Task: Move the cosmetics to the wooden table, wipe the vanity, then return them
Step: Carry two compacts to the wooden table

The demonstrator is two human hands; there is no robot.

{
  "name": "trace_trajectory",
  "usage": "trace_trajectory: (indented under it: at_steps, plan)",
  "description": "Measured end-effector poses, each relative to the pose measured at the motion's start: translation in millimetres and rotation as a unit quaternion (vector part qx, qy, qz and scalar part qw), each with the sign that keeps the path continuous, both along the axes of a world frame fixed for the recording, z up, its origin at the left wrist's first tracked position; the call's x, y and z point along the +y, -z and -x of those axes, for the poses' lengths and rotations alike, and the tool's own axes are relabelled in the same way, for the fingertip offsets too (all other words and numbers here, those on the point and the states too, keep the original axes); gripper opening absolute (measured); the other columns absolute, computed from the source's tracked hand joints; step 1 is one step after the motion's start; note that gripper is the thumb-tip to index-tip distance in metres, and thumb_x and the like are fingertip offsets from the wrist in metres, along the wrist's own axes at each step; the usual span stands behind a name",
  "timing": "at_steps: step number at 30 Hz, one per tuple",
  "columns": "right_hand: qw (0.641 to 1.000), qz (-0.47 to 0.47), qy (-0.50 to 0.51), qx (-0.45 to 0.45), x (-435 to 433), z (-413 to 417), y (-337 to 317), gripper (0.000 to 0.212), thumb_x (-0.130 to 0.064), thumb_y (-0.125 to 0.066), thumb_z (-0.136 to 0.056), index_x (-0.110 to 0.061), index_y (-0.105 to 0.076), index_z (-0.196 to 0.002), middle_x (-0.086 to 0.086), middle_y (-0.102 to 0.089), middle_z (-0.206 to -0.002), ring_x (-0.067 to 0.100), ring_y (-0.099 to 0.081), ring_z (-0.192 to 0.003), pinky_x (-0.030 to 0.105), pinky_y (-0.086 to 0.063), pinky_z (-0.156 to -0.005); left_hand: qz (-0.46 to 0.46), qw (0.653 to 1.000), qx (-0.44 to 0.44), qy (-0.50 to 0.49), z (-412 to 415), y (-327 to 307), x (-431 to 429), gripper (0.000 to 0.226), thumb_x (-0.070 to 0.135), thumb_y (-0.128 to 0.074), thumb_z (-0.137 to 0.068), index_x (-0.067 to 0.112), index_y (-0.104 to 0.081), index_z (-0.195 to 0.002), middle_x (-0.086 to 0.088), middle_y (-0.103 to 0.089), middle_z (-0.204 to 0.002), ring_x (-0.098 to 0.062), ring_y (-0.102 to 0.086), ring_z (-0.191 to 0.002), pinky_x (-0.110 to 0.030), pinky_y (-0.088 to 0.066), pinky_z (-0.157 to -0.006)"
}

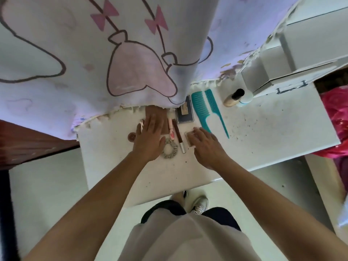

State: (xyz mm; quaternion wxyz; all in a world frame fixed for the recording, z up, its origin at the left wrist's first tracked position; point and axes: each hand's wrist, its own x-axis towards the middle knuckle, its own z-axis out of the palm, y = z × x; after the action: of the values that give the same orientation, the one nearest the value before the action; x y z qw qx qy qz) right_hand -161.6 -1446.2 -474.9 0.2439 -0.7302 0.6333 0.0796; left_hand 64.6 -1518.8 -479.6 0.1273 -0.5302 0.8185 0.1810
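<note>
The patterned cloth hung over the far edge of the tabletop and hid the upper end of the dark compact. The left hand lay flat, covering whatever sat beneath it. The right hand had its fingers over most of a clear case; whether they gripped it, I couldn't tell. A pink bag ran off the frame's right edge.

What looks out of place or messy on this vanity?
The white vanity top is littered with dark specks, mostly right of the teal combs. The curtain hem also drapes over the dark compact's far edge.
</note>
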Motion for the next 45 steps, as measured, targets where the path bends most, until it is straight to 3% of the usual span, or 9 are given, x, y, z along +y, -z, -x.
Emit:
trace_trajectory:
  at_steps: [3,9,12,16,21,30,37,45]
  plan:
    - [1.0,-0.005,0.003,0.017,10,-7,14,0.067,-0.018,-0.042,-0.097,-0.017,-0.013,-0.158,0.01,-0.006,-0.165,0.029,0.0,-0.152,0.044,-0.007,-0.122,-0.006,0.999,0.017,-0.027,-2,14,21,0.064,0.044,-0.03,-0.102,0.016,-0.01,-0.156,-0.013,0.002,-0.163,-0.033,0.006,-0.15,-0.056,-0.012,-0.119]
    - [0.999,-0.014,0.006,0.04,0,-12,14,0.063,-0.018,-0.051,-0.092,-0.018,-0.031,-0.151,0.01,-0.022,-0.16,0.034,-0.023,-0.144,0.051,-0.033,-0.113,0.005,0.996,0.054,-0.073,-3,12,59,0.058,0.046,-0.035,-0.096,0.013,-0.042,-0.144,-0.017,-0.026,-0.157,-0.039,-0.019,-0.146,-0.057,-0.03,-0.111]
    - [0.999,-0.017,0.002,0.045,-11,-8,12,0.057,-0.015,-0.052,-0.089,-0.024,-0.039,-0.144,0.005,-0.028,-0.159,0.032,-0.028,-0.141,0.048,-0.033,-0.111,0.031,0.994,0.058,-0.09,2,10,50,0.047,0.049,-0.044,-0.094,0.014,-0.053,-0.125,-0.021,-0.035,-0.15,-0.041,-0.024,-0.142,-0.057,-0.038,-0.104]
    - [0.999,-0.009,0.004,0.036,-23,-7,11,0.053,-0.018,-0.056,-0.086,-0.026,-0.046,-0.137,0.002,-0.038,-0.154,0.026,-0.028,-0.144,0.044,-0.024,-0.116,0.034,0.992,0.047,-0.114,13,7,27,0.046,0.05,-0.056,-0.089,0.011,-0.05,-0.113,-0.026,-0.027,-0.151,-0.044,-0.019,-0.143,-0.057,-0.033,-0.107]
    - [0.999,0.014,0.019,0.031,-28,-7,6,0.056,-0.039,-0.071,-0.077,-0.026,-0.05,-0.128,0.0,-0.056,-0.13,0.023,-0.048,-0.121,0.038,-0.039,-0.103,0.018,0.994,0.02,-0.102,19,7,14,0.056,0.035,-0.062,-0.082,0.006,-0.044,-0.126,-0.024,-0.017,-0.156,-0.042,-0.015,-0.144,-0.053,-0.032,-0.109]
    - [0.995,0.081,0.048,0.03,-5,4,-10,0.059,-0.046,-0.072,-0.068,-0.027,-0.054,-0.121,-0.001,-0.059,-0.118,0.022,-0.054,-0.106,0.036,-0.05,-0.088,-0.038,0.987,0.067,-0.143,9,1,25,0.079,0.028,-0.071,-0.076,0.023,-0.03,-0.143,-0.009,-0.006,-0.16,-0.037,-0.018,-0.142,-0.056,-0.038,-0.106]
    - [0.985,0.169,0.04,-0.025,-4,21,-56,0.059,-0.048,-0.071,-0.068,-0.029,-0.052,-0.121,0.001,-0.063,-0.115,0.028,-0.059,-0.107,0.041,-0.056,-0.082,0.122,0.965,0.139,-0.184,13,-59,51,0.072,0.028,-0.07,-0.068,0.019,-0.044,-0.135,-0.013,-0.024,-0.155,-0.04,-0.032,-0.132,-0.056,-0.038,-0.1]
    - [0.947,0.278,-0.062,-0.151,18,2,-103,0.059,-0.047,-0.078,-0.064,-0.023,-0.067,-0.117,0.003,-0.065,-0.103,0.027,-0.061,-0.095,0.037,-0.055,-0.072,0.311,0.883,0.145,-0.321,0,-145,146,0.071,0.027,-0.065,-0.063,0.017,-0.051,-0.133,-0.01,-0.03,-0.155,-0.037,-0.036,-0.13,-0.05,-0.037,-0.094]
